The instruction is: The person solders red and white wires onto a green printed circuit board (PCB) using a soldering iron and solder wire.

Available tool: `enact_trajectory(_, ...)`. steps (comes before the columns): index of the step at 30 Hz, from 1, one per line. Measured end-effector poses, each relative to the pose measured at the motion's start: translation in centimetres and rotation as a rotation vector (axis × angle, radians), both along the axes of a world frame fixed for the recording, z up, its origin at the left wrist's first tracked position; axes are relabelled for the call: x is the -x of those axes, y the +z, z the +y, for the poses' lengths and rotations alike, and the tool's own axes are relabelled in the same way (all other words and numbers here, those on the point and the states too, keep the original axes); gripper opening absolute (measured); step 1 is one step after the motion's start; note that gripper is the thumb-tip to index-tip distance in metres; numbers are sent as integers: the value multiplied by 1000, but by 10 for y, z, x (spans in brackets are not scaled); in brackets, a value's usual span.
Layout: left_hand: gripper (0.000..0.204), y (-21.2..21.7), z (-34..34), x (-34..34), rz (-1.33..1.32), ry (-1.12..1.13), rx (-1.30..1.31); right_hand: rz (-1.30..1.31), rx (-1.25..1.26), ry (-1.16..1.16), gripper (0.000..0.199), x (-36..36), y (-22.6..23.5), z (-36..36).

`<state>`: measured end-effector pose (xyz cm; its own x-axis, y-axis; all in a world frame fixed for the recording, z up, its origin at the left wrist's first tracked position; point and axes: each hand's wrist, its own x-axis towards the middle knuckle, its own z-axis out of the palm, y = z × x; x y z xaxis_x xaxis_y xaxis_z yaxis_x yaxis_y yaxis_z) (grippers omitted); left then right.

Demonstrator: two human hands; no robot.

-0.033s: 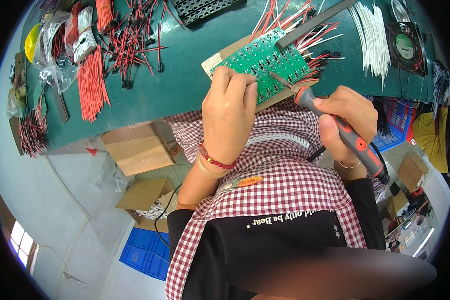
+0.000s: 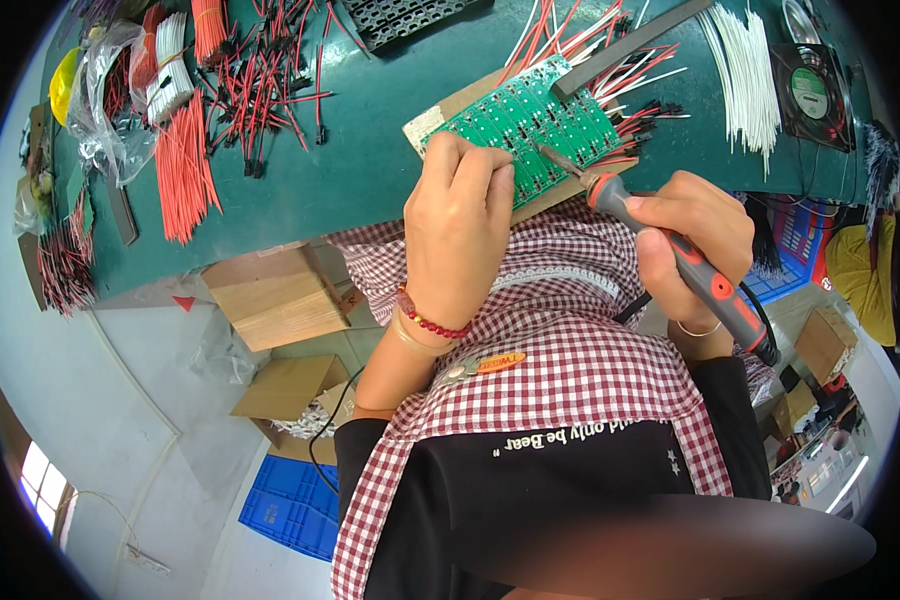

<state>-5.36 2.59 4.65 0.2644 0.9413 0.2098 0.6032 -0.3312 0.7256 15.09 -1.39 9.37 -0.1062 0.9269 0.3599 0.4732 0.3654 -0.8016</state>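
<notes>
A green circuit board (image 2: 545, 115) lies on a brown backing board at the near edge of the green table (image 2: 360, 170). Red and black wires fan out from its far right side. My left hand (image 2: 460, 230) rests on the board's near left part with curled fingers and holds it down. A red bead bracelet sits on that wrist. My right hand (image 2: 695, 235) grips a soldering iron (image 2: 705, 275) with a grey and orange handle. Its metal tip (image 2: 552, 156) lies on the green board just right of my left fingers.
Bundles of red wires (image 2: 180, 165) and loose red-black leads (image 2: 265, 85) cover the table's left. White wires (image 2: 745, 75) and a black fan (image 2: 815, 95) lie at the right. A grey bar (image 2: 630, 45) sits behind the board. Cardboard boxes (image 2: 270, 295) and a blue crate (image 2: 295, 505) stand below.
</notes>
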Motion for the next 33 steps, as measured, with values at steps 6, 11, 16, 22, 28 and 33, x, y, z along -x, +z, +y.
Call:
enact_trajectory(6, 10, -7, 0, -1, -36, -11, 31, -58, -24, 20, 22, 2, -8, -2)
enact_trajectory(11, 13, -3, -3, 1, 48, -14, 72, -91, -30, 39, 20, 0, -3, -3)
enact_trajectory(16, 13, 1, 2, 15, 65, 85, 86, 11, -66, -35, 23, -2, -4, -5)
enact_trajectory(22, 10, 2, -2, 19, -62, 89, 149, 3, -28, 28, 19, 10, -13, -2)
enact_trajectory(28, 10, -1, -3, 20, 22, 76, 121, -2, -33, 18, 26, 15, -16, 2)
enact_trajectory(33, 11, -7, -1, 19, 33, 55, 66, -35, -30, 18, 26, 19, -14, 0)
